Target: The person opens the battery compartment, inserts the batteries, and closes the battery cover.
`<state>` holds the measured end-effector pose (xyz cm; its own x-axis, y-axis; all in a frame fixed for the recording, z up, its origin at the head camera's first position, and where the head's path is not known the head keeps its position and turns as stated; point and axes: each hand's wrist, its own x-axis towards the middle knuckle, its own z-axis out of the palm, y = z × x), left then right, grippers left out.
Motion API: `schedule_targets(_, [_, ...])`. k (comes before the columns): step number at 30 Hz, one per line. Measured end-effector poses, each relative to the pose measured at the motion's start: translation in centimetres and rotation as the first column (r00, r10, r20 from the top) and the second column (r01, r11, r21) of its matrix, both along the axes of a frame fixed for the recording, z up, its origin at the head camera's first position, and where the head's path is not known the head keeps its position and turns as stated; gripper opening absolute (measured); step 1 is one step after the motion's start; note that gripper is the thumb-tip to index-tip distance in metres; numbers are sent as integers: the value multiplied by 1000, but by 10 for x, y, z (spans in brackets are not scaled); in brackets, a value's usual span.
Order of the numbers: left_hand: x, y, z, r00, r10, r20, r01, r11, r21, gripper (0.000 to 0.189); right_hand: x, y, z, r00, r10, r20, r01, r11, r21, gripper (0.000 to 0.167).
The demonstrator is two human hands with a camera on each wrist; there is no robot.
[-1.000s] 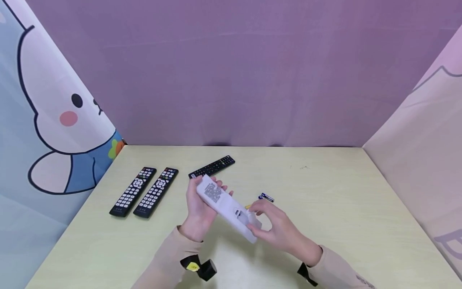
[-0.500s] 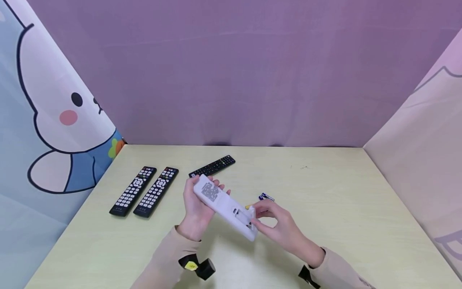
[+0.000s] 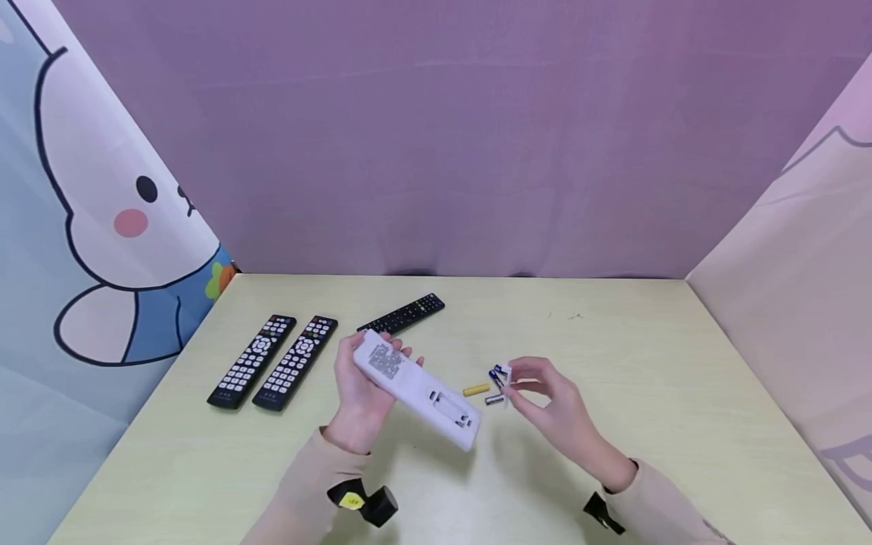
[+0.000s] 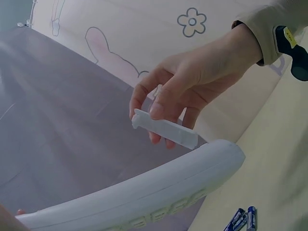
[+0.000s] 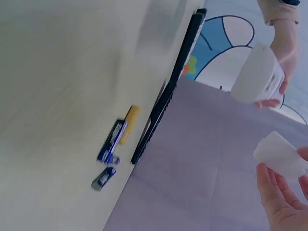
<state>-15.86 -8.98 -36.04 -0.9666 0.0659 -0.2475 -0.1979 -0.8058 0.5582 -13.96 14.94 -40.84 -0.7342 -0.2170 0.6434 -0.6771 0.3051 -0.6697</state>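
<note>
My left hand [image 3: 362,390] holds a white remote control [image 3: 409,384] by its upper end, back side up and tilted. The battery compartment [image 3: 451,409] near its lower end is uncovered, with no batteries visible inside. Between thumb and fingers, my right hand [image 3: 562,409] pinches the white battery cover [image 4: 166,129], apart from the remote and to its right. On the table beyond lie a yellow battery [image 3: 476,390] and several blue-and-silver batteries [image 5: 111,139]. In the head view the right fingers and cover partly hide the blue ones.
Two black remotes with white buttons, a left one [image 3: 252,362] and a right one [image 3: 296,363], lie side by side at the left. Another black remote [image 3: 409,312] lies farther back, partly behind my left hand. A purple curtain [image 3: 450,151] hangs behind the table [image 3: 647,378].
The cover has come off the white remote in my right hand, which has moved right and away. My left hand has shifted slightly left with the remote, revealing the compartment and yellow battery.
</note>
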Motion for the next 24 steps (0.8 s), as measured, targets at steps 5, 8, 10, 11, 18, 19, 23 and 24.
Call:
schedule_targets(5, [0, -5, 0, 1000, 20, 24, -21, 1000, 16, 29, -9, 14, -1, 998, -43, 41, 39, 995, 91, 37])
schedule_targets(8, [0, -8, -1, 999, 29, 37, -30, 999, 18, 29, -15, 23, -4, 994, -72, 80, 56, 982, 179, 35])
schedule_targets(10, [0, -10, 0, 998, 35, 48, -36, 999, 18, 29, -19, 29, -7, 991, -90, 101, 63, 967, 246, 33])
schedule_targets(11, [0, -11, -1, 998, 37, 53, -38, 999, 17, 29, -20, 31, -9, 989, -96, 113, 62, 959, 276, 32])
schedule_targets(18, [0, -14, 0, 998, 45, 53, -46, 999, 17, 30, -26, 44, -21, 967, -162, 196, 49, 877, 478, 29])
schedule_targets(19, [0, -15, 0, 997, 46, 54, -47, 999, 19, 30, -27, 46, -22, 963, -178, 204, 51, 859, 509, 29])
schedule_targets(23, [1, -16, 2, 998, 46, 52, -47, 998, 31, 30, -31, 51, -27, 949, -233, 214, 57, 791, 609, 28])
schedule_targets(24, [1, -16, 2, 998, 44, 52, -46, 998, 35, 30, -32, 53, -29, 949, -242, 204, 63, 777, 626, 28])
